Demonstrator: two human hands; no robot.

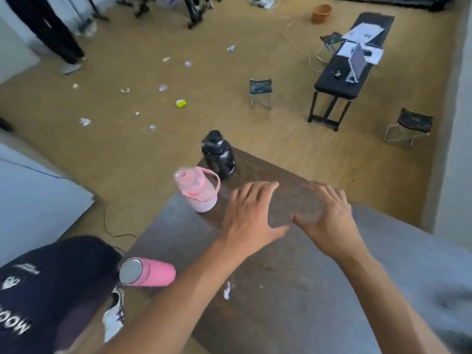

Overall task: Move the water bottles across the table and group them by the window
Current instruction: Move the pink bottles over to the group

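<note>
At the counter's (293, 277) twelve o'clock end stands a black bottle (219, 155); the counter itself is dark brown wood grain with a grey sheen. Beside it a pale pink bottle (198, 190), and at nine o'clock a brighter pink flask (150, 272) with a silver base.

A jug (219, 155) stands on the far corner of the table (281, 290). A bottle with a loop handle (198, 189) stands just in front of it, at the left edge. Nearer, another bottle (148, 272) lies on its side at that edge. Both hands (251, 213) (329, 215) are side by side, to the right of the bottles
</note>
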